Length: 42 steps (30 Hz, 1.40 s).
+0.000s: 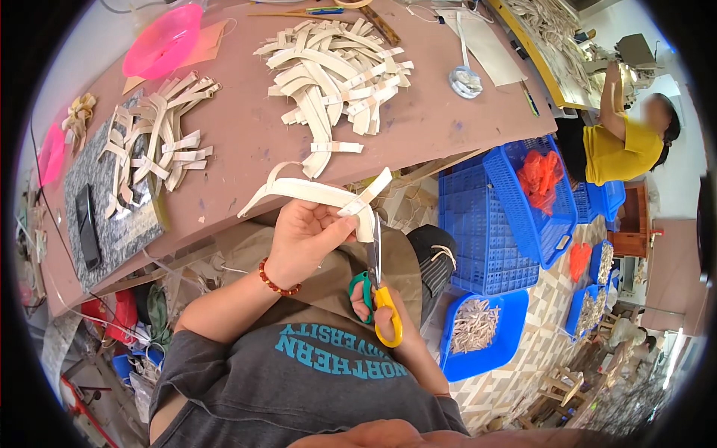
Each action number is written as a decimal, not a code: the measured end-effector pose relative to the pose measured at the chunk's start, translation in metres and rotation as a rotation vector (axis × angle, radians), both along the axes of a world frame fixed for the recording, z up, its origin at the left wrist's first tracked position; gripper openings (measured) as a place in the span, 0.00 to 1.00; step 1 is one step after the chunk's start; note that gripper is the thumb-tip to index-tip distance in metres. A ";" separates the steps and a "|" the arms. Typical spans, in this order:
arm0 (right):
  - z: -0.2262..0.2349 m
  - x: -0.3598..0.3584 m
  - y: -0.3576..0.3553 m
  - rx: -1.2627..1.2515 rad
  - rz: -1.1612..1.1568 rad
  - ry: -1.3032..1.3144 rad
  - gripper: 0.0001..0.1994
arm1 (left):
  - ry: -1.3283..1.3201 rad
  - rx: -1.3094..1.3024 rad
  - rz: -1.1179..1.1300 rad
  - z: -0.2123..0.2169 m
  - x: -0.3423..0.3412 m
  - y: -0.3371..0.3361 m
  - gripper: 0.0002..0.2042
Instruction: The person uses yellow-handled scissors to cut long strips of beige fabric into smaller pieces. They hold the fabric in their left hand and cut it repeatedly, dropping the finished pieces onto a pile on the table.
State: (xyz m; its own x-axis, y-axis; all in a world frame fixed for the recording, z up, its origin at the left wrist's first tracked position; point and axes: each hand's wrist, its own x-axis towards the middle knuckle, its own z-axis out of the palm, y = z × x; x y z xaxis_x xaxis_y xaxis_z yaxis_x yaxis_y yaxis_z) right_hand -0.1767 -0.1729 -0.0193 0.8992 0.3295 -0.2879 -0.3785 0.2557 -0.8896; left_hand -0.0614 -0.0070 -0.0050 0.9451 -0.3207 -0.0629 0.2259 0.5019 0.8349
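My left hand (305,237) pinches a cream strap piece (317,191) in front of the table edge. This piece curves off to the left, and a short cross strip lies over its right end. In my right hand (403,325) is a pair of scissors (385,313) with one green and one yellow handle loop, my fingers through the loops. The blades point up, close against the strap's hanging end; whether they touch it I cannot tell. On the table ahead lies a large heap of similar cream straps (328,63), with a smaller heap (153,138) to the left.
A phone (87,224) rests on a grey patterned slab (142,228). Beyond are a pink bowl (160,45) and a small dish (465,82). Blue crates (478,224) and a blue tub (508,340) of cream pieces stand right. A person in yellow (620,149) works at a machine.
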 end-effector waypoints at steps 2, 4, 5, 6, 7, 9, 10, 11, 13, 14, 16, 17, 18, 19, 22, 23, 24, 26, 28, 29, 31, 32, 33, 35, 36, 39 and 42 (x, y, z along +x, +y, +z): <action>0.000 0.002 0.000 0.022 0.011 -0.021 0.32 | 0.006 0.009 -0.016 0.000 0.001 0.000 0.12; -0.002 0.002 0.002 0.002 -0.033 -0.047 0.32 | 0.007 0.011 -0.022 0.001 0.001 -0.001 0.12; -0.004 0.002 0.003 -0.008 -0.055 -0.059 0.32 | 0.007 0.014 -0.020 0.001 0.001 -0.001 0.12; -0.005 0.002 0.002 -0.003 -0.038 -0.035 0.31 | 0.006 0.016 -0.017 0.001 0.001 -0.001 0.12; -0.006 0.001 -0.001 0.001 -0.022 -0.011 0.29 | 0.005 0.018 -0.014 0.001 0.001 -0.001 0.12; -0.006 0.000 -0.003 0.003 -0.014 0.026 0.27 | 0.041 0.015 -0.029 0.000 0.002 -0.001 0.12; -0.004 -0.001 -0.002 0.000 -0.024 0.040 0.25 | 0.059 0.013 -0.037 0.000 0.003 -0.001 0.11; -0.003 -0.001 -0.002 -0.004 -0.033 0.053 0.24 | 0.058 0.013 -0.047 0.000 0.003 0.000 0.11; -0.005 -0.003 -0.004 0.036 -0.030 0.074 0.22 | 0.057 0.011 -0.069 0.000 0.005 0.000 0.11; -0.005 -0.004 -0.004 0.055 -0.029 0.085 0.21 | 0.066 0.003 -0.082 -0.001 0.005 0.001 0.11; -0.003 -0.005 -0.005 0.060 -0.021 0.084 0.21 | 0.082 -0.012 -0.105 -0.003 0.006 0.003 0.11; -0.003 -0.005 -0.006 0.061 -0.018 0.084 0.21 | 0.087 -0.027 -0.111 -0.004 0.006 0.003 0.12; -0.004 -0.006 -0.007 0.050 -0.010 0.070 0.21 | 0.090 -0.039 -0.114 -0.004 0.006 0.004 0.12; -0.007 -0.008 -0.008 0.038 -0.003 0.057 0.21 | 0.094 -0.052 -0.117 -0.003 0.006 0.005 0.12; -0.007 -0.009 -0.008 0.045 0.014 0.092 0.20 | 0.091 -0.092 -0.074 -0.007 0.007 0.002 0.11; -0.006 -0.009 -0.008 0.055 0.020 0.116 0.20 | 0.095 -0.080 -0.092 -0.007 0.008 0.002 0.11; -0.005 -0.008 -0.008 0.061 0.011 0.096 0.19 | 0.099 -0.066 -0.110 -0.006 0.008 0.003 0.10; -0.004 -0.007 -0.007 0.074 -0.005 0.057 0.18 | 0.114 -0.054 -0.152 -0.002 0.009 0.004 0.09; -0.002 -0.007 -0.006 0.085 -0.013 0.065 0.17 | 0.138 -0.058 -0.200 0.002 0.010 0.005 0.08; -0.002 -0.007 -0.006 0.090 -0.017 0.069 0.17 | 0.139 -0.059 -0.213 0.003 0.011 0.006 0.08; -0.003 -0.007 -0.004 0.079 -0.033 0.033 0.16 | 0.141 -0.062 -0.238 0.004 0.013 0.008 0.08; -0.003 -0.007 -0.004 0.074 -0.041 0.015 0.16 | 0.145 -0.062 -0.247 0.005 0.014 0.008 0.08; -0.001 -0.006 -0.003 0.067 -0.035 0.027 0.18 | 0.148 -0.062 -0.255 0.006 0.014 0.008 0.08; 0.004 -0.004 -0.003 0.053 -0.021 0.051 0.23 | 0.157 -0.062 -0.249 0.006 0.014 0.008 0.09; 0.003 -0.005 -0.003 0.063 -0.013 0.054 0.25 | 0.161 -0.063 -0.236 0.005 0.014 0.006 0.09; 0.002 -0.005 -0.004 0.077 0.001 0.064 0.33 | 0.187 -0.102 -0.199 -0.001 0.010 0.002 0.08; 0.006 -0.003 -0.002 0.065 -0.008 0.076 0.36 | 0.198 -0.129 -0.188 -0.002 0.008 -0.003 0.08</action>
